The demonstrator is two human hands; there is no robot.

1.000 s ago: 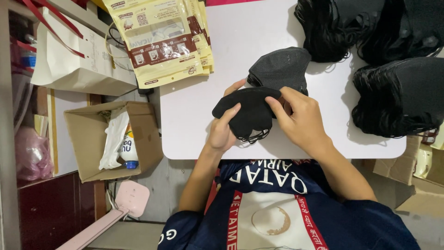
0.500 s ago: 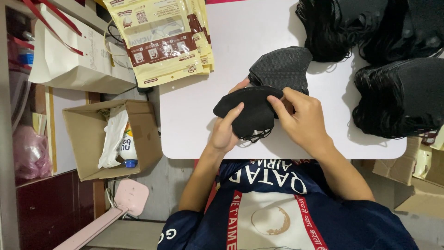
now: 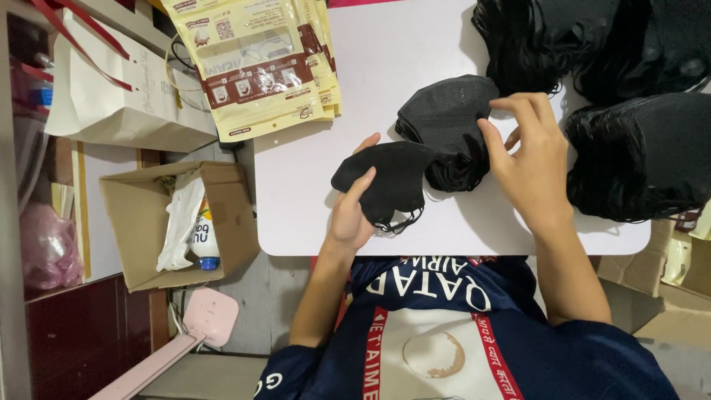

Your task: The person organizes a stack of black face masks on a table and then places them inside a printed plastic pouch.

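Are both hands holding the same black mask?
No: the left hand grips a single black mask, while the right hand reaches the small stack of masks.

Illumination is even and fairly bright, coming from overhead. The white table (image 3: 355,81) is the brightest surface, rendered slightly pink, without blown glare. Shadows are soft and short: a faint one lies under the folded black mask (image 3: 389,181) and beneath the left hand (image 3: 348,215). The black mask stacks (image 3: 637,155) are underexposed, and their folds merge into near-solid dark. The floor area at left is dimmer. The glossy yellow packets (image 3: 259,67) carry mild sheen. Focus is sharp across the centre; straight edges bow slightly toward the frame borders. No motion blur is visible.
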